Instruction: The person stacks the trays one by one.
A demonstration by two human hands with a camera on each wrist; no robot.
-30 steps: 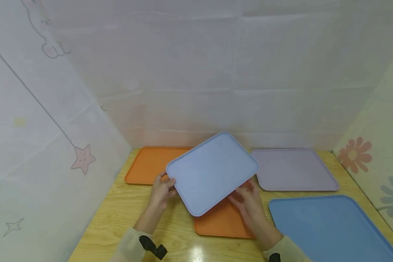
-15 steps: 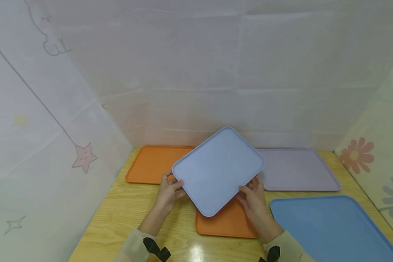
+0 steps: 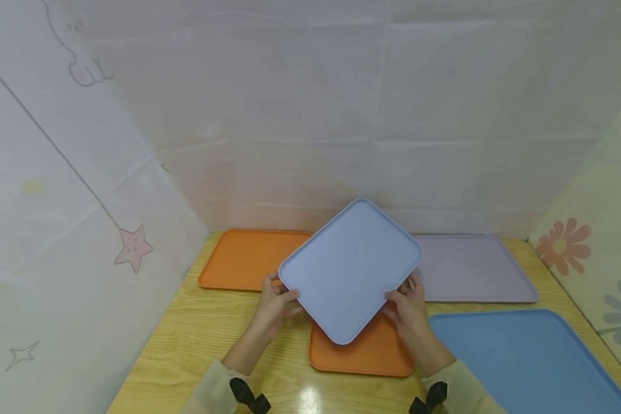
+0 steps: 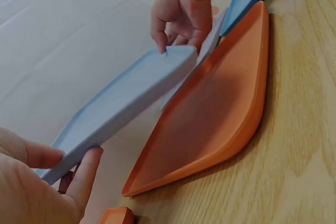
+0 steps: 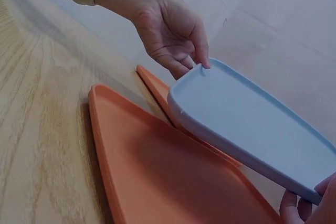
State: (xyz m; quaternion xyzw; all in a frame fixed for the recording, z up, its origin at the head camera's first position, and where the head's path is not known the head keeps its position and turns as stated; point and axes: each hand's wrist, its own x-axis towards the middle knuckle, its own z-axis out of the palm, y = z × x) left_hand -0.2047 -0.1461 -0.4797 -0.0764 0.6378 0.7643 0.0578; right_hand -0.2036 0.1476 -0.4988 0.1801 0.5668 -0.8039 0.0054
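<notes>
A pale blue rectangular tray point(image 3: 351, 270) is held up in both hands, turned so one corner points toward the body. My left hand point(image 3: 272, 307) pinches its left edge, thumb on top and fingers beneath. On the near right edge, my right hand point(image 3: 407, 305) grips in the same way. Both wrist views show the pale blue tray point(image 4: 123, 90) raised above an orange tray point(image 5: 173, 166) on the table. In the head view that near orange tray point(image 3: 359, 356) is partly covered by the raised one.
Another orange tray point(image 3: 243, 259) lies at the back left of the wooden table point(image 3: 202, 345). At the back right is a lilac tray point(image 3: 476, 267), and a larger blue tray point(image 3: 522, 356) lies front right. A wall cloth point(image 3: 310, 115) hangs behind.
Both hands have shifted the pale blue tray a little to the right and turned it clockwise, so its near corner points more directly toward the body. The other trays stay put.
</notes>
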